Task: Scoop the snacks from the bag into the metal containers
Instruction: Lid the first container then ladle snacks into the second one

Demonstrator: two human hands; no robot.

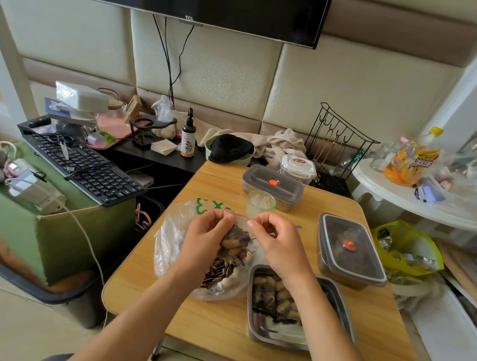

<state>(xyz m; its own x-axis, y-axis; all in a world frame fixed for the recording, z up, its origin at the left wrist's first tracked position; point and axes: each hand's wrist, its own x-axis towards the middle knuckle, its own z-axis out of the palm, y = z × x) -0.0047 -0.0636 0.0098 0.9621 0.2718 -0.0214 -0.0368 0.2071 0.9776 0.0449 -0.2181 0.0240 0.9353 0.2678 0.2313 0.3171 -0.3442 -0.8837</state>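
Note:
On the wooden table (223, 319) a large clear plastic bag (169, 240) lies open with sunflower seeds and snacks inside. Above it I hold a small zip bag of snacks (235, 243) with a red seal strip. My left hand (209, 234) pinches its top edge on the left, and my right hand (275, 238) pinches the top edge on the right. An open metal container (259, 326) near the front right holds packets of snacks. Two lidded metal containers stand further off, one at the right (351, 251) and one at the back (272, 186).
A small green cup (260, 202) stands just behind my hands. A plastic lidded box (298, 167) sits at the table's back edge. A keyboard (82, 165) lies on a green box at left. A white round side table (426, 203) with bottles is at right.

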